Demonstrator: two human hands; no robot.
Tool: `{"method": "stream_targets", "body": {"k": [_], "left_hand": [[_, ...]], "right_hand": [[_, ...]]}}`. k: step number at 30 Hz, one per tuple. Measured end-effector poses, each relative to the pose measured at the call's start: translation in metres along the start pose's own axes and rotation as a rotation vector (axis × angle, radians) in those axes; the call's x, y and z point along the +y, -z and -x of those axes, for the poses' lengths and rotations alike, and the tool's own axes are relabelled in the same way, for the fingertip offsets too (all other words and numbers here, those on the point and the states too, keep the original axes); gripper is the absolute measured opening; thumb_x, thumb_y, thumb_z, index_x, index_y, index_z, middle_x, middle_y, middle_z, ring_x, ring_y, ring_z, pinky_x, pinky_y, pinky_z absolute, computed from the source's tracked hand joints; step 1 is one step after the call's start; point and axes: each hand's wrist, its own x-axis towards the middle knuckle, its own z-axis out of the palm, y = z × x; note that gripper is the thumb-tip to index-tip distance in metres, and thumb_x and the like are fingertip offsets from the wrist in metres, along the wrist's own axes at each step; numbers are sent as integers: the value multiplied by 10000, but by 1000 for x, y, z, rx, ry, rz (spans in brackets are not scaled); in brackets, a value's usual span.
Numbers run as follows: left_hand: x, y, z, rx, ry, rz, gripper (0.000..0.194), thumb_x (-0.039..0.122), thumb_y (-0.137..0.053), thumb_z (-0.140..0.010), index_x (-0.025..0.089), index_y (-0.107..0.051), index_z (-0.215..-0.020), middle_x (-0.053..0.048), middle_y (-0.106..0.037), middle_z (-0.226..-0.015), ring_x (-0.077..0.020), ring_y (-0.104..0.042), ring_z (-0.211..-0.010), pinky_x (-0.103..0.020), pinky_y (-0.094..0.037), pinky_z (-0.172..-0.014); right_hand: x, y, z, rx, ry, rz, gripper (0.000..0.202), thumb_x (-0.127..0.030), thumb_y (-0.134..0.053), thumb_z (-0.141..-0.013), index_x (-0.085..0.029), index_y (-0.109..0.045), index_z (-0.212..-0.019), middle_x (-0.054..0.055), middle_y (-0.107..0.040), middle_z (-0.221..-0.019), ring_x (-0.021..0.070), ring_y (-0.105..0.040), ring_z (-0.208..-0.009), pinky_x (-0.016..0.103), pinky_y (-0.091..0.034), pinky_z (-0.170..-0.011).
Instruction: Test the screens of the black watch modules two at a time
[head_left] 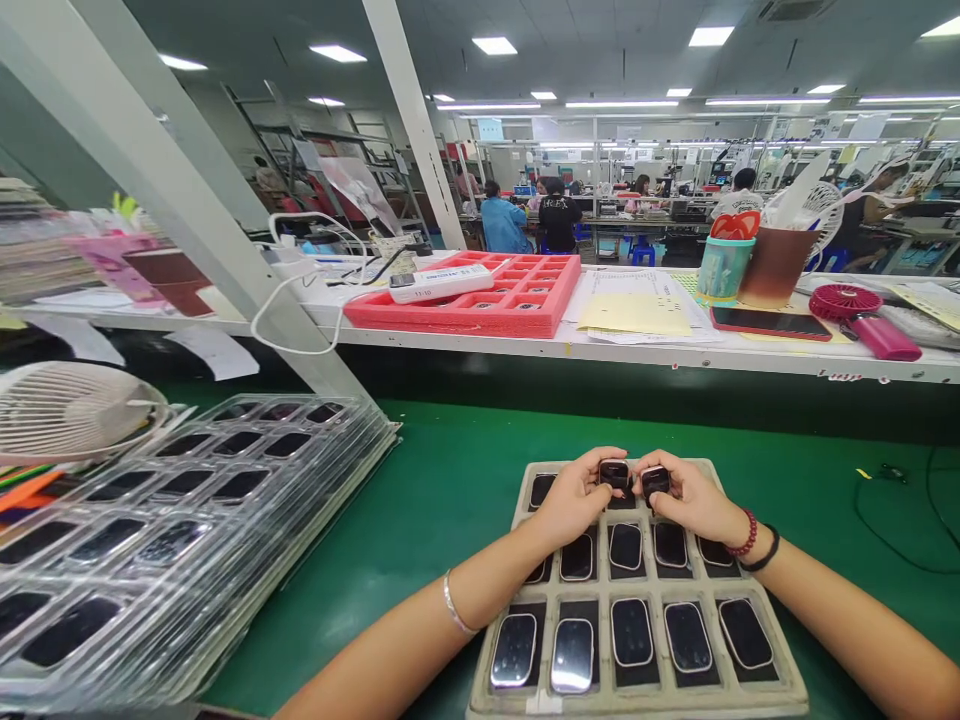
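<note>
My left hand (581, 492) pinches a smartwatch (614, 474) with a dark screen between thumb and fingers. A second smartwatch (655, 482) sits in the grip of my right hand (690, 495), close beside the first. Both hands are over the back row of a pale grey compartment tray (546, 600). In its pockets lie several more smartwatch units with black faces, such as the watch (631, 632) in the front row. My forearms hide part of the middle row.
Stacked clear plastic trays (300, 520) with dark screens stand at left, a white fan (79, 410) beside them. The shelf ahead holds a red foam tray (517, 318), a phone (771, 322) and cups (776, 265). A cable (892, 540) lies on the green mat (442, 470). People sit far behind.
</note>
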Motion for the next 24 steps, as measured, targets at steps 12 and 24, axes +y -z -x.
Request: {"method": "stream_targets", "body": {"k": [12,24], "left_hand": [[5,5,-5,-38,148,383,602,16,-577,-513,166,-441,-1080,-49,-631,-904,-90,-554,-596,-157,-336,-458],[28,11,6,-159,197,695,563,284,-822,-612,117,-611,-1106,5,-535,-666,-19,-426,-442,-119,-303,-395]], "right_hand": [[3,-2,-2,31,-35,-92,311,-118,-500,-738,-178,-512,-1043,26,-593,-896,120,-525,-663,231,-426,-588],[0,-3,1,57,-73,-95,266,-212,-548,-782,-197,-494,-1042,22,-611,-899,121,-533,-597,245,-440,-555]]}}
